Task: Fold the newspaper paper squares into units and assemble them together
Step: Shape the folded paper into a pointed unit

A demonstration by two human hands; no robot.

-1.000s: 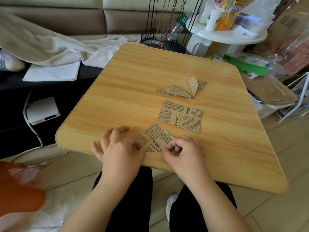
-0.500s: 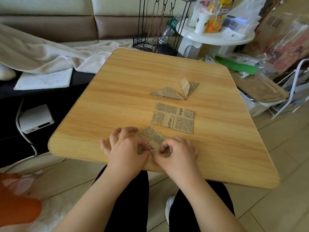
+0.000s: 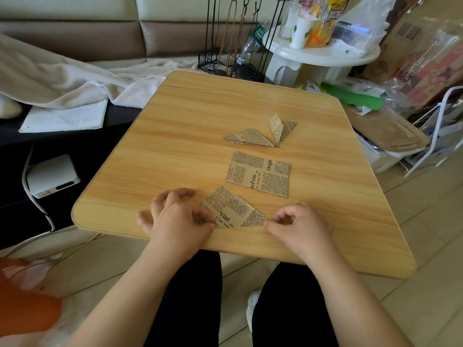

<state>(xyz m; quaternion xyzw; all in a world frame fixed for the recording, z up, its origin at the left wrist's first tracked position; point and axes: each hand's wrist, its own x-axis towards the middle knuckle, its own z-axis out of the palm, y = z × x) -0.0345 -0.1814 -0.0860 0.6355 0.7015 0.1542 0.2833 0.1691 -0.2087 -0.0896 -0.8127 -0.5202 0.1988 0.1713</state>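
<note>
On the wooden worktop [image 3: 175,136], 2 folded units [image 3: 260,136] lie at the far side and 1 flat square [image 3: 258,174] waits. The left hand [image 3: 175,221] and right hand [image 3: 298,225] pinch a half-folded triangle [image 3: 233,211] at the near edge; assembly seems not yet begun.

Folded triangle [image 3: 233,212] flat at lower centre; unfolded newsprint square [image 3: 258,174] just above; two folded units [image 3: 260,135] above that, touching.
</note>
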